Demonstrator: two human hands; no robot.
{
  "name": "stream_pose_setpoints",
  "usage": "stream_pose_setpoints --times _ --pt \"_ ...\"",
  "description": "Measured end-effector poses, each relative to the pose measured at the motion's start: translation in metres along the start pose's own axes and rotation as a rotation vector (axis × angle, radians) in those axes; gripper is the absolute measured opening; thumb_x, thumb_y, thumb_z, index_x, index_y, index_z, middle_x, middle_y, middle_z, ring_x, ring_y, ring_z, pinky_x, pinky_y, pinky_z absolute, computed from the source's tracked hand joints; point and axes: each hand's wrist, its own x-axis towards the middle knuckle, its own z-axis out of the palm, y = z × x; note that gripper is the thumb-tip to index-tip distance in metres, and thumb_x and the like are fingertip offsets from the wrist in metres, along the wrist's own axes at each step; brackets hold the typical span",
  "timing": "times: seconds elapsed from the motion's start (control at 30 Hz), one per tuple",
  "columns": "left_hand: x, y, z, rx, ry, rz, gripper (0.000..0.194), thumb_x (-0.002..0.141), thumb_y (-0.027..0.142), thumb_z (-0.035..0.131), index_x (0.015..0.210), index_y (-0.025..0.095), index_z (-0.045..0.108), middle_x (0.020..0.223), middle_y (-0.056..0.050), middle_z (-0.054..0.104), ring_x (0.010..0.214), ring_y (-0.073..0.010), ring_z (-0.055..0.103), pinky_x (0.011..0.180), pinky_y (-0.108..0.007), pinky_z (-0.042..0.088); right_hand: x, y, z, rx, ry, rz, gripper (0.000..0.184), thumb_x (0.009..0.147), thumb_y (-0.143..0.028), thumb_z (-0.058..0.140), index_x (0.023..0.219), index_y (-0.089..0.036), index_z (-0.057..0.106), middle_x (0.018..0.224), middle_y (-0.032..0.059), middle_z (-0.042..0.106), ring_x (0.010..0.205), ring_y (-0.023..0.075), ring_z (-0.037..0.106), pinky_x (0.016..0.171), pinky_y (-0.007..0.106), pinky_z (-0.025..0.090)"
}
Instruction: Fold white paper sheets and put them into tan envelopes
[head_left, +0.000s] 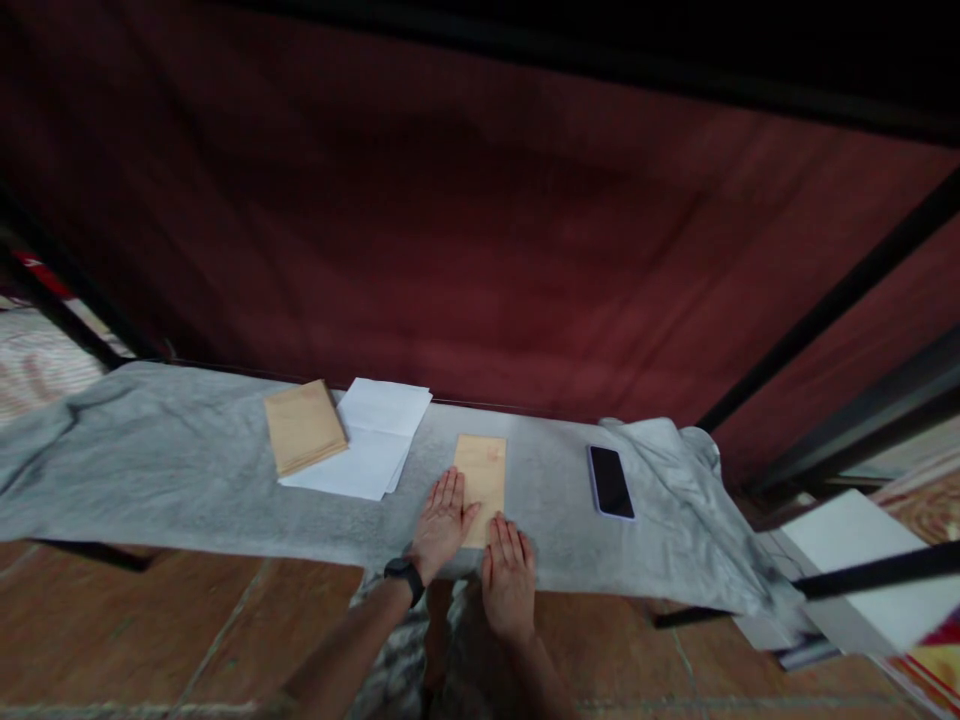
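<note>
A tan paper envelope (484,465) lies lengthwise before me on the grey cloth, with a faint reddish mark near its top right. My left hand (441,520), with a dark watch on the wrist, rests flat at the envelope's left edge, fingers stretched out. At its lower right edge lies my right hand (510,575), palm down, fingers straight and close together. Neither hand grips anything. To the left, a stack of tan envelopes (304,425) partly covers some white paper sheets (375,435).
A phone (611,483) with a pale purple case lies right of the envelope. The grey cloth (187,460) covers a long, narrow surface. Dark red fabric (480,250) hangs behind it, between black frame bars. A white box (870,560) stands at the far right, above a tiled floor (240,620).
</note>
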Motion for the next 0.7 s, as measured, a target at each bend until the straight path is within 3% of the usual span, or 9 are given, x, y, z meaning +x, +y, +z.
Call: stream_pose_setpoints --times 0.23,0.43,0.6,0.7 --pt "-0.041 0.001 -0.018 -0.282 0.023 -0.103 0.053 0.097 0.038 0.040 0.139 0.010 0.053 0.147 -0.017 0.052 0.141 -0.0268 0.044 0.119 -0.046 0.032 0.000 -0.002 0.000 0.022 0.068 -0.004 0.046 0.101 -0.015 0.036 0.145 -0.017 0.051 0.140 0.0105 0.061 0.133 0.0224 0.052 0.113 0.044 0.035" --pt "-0.022 0.020 -0.049 -0.830 -0.016 -0.414 0.048 0.081 0.042 0.059 0.119 0.014 0.064 0.123 -0.016 0.069 0.118 -0.0301 0.063 0.103 -0.043 0.048 -0.001 -0.002 0.002 0.034 0.108 -0.016 0.045 0.101 -0.018 0.036 0.142 -0.017 0.055 0.139 0.0111 0.062 0.131 0.0235 0.054 0.112 0.044 0.036" --pt "-0.012 0.025 -0.073 -1.278 -0.018 -0.631 0.043 0.069 0.035 0.066 0.106 0.014 0.068 0.104 -0.011 0.075 0.096 -0.0283 0.070 0.085 -0.037 0.054 -0.001 -0.007 0.001 0.049 0.117 0.017 0.045 0.102 -0.020 0.034 0.142 -0.019 0.054 0.140 0.0103 0.061 0.131 0.0239 0.054 0.113 0.045 0.035" --pt "-0.014 0.026 -0.077 -1.387 -0.019 -0.651 0.045 0.063 0.028 0.065 0.105 0.011 0.069 0.099 -0.011 0.075 0.091 -0.0267 0.070 0.080 -0.035 0.054 -0.002 -0.007 0.001 0.039 0.084 0.035 0.046 0.102 -0.024 0.036 0.144 -0.020 0.052 0.142 0.0103 0.059 0.132 0.0246 0.054 0.113 0.045 0.036"
